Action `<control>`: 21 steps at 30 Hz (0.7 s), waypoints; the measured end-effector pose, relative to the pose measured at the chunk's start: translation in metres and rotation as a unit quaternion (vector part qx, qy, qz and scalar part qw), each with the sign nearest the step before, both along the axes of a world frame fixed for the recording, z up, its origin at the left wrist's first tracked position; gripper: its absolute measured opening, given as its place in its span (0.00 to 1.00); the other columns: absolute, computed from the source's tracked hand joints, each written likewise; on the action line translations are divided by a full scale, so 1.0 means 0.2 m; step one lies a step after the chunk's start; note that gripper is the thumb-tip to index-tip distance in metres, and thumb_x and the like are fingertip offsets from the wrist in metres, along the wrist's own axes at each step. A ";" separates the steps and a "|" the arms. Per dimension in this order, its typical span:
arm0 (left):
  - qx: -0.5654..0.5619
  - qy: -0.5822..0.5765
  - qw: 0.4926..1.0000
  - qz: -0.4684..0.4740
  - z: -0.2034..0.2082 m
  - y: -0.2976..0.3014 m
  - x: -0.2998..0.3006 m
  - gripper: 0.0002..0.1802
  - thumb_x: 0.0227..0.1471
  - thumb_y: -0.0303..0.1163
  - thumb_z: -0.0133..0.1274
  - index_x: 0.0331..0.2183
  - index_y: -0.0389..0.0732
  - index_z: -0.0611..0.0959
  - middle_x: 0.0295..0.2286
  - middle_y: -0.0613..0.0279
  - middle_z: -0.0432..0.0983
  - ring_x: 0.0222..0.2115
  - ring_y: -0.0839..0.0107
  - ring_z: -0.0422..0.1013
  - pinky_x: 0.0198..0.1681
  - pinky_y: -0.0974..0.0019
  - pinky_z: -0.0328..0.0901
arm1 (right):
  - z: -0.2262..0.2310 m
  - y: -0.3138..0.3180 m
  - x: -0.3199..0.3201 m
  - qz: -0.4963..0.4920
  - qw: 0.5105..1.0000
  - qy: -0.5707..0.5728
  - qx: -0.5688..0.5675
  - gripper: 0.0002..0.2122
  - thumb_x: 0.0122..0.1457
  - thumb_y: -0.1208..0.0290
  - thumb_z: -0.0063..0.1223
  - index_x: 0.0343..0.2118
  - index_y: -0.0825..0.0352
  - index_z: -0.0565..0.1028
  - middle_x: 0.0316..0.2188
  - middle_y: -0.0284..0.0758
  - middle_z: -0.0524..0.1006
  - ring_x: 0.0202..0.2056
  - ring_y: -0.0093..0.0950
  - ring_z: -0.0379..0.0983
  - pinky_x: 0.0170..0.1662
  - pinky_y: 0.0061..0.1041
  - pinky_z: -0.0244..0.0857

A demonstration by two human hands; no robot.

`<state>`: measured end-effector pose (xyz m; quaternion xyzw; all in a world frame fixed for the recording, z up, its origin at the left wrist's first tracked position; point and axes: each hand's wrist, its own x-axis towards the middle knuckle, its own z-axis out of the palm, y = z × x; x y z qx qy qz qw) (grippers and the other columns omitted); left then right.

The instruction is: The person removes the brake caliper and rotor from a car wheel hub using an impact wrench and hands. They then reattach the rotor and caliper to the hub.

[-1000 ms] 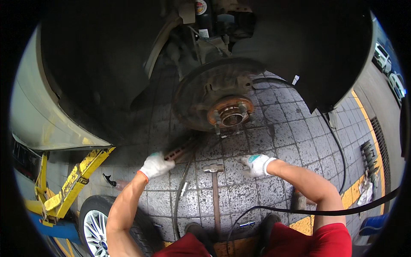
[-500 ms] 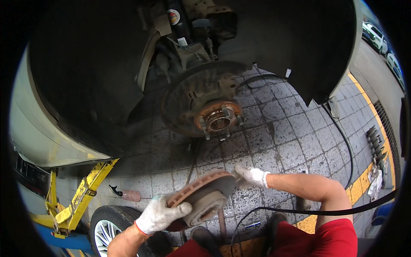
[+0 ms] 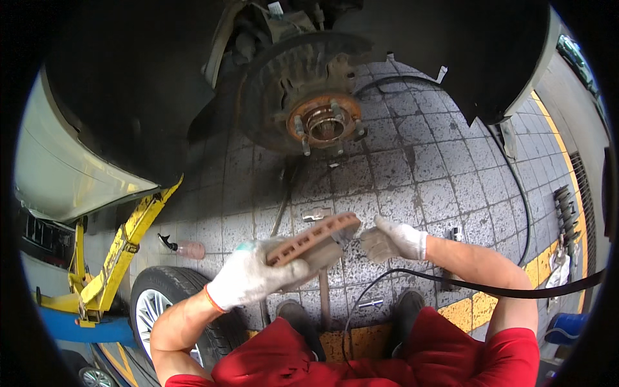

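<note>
A vented brake disc (image 3: pixel 316 238) with a rusty rim is tilted almost edge-on, low in front of me. My left hand (image 3: pixel 248 274), in a white glove, grips its left edge, with the thumb across the near side. Just off the disc's right edge is my right hand (image 3: pixel 393 240), also gloved. Its thumb and fingers are apart, the fingers are grey with grime, and nothing shows in its grasp. Beyond the disc, the bare wheel hub (image 3: pixel 324 126) has a rusty face and several studs, with a dark dust shield (image 3: pixel 258 97) behind it.
A yellow lift arm (image 3: pixel 132 245) stands at left beside a wheel with a tyre (image 3: pixel 174 277). A pink bottle (image 3: pixel 191 249) and a metal socket (image 3: pixel 317 214) are on the tiles. A black hose (image 3: pixel 490 287) crosses at right. The dark wheel arch (image 3: pixel 129 97) overhangs.
My right hand has come off the disc's edge and moved slightly right. The disc has turned more edge-on in my left hand. The view has tipped downward.
</note>
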<state>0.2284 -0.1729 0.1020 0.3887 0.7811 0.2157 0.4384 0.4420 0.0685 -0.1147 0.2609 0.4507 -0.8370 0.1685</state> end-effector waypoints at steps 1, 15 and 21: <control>-0.010 -0.009 0.999 0.033 0.00 -0.02 -0.01 0.34 0.50 0.56 0.60 0.49 0.39 0.81 0.29 0.54 0.82 0.30 0.71 0.78 0.37 0.65 0.71 | -0.05 0.00 0.01 -0.004 1.000 0.003 -0.011 0.43 0.60 0.32 0.35 0.61 0.73 0.62 0.59 0.54 0.66 0.58 0.48 0.66 0.59 0.43 0.64; 0.204 -0.035 0.969 0.138 0.08 -0.02 -0.06 0.29 0.44 0.33 0.63 0.47 0.28 0.79 0.34 0.66 0.78 0.33 0.81 0.68 0.39 0.72 0.67 | -0.40 -0.13 -0.48 -0.205 0.962 0.085 -0.162 0.22 0.69 0.55 0.35 0.46 0.73 0.72 0.42 0.45 0.77 0.45 0.40 0.73 0.54 0.39 0.66; 0.308 -0.150 0.933 0.111 0.06 0.09 -0.10 0.30 0.42 0.30 0.57 0.48 0.26 0.77 0.32 0.66 0.76 0.30 0.81 0.68 0.36 0.75 0.66 | 0.25 -0.08 -0.37 -0.321 0.890 0.219 -0.239 0.15 0.68 0.69 0.35 0.50 0.69 0.70 0.47 0.44 0.75 0.48 0.35 0.73 0.54 0.35 0.69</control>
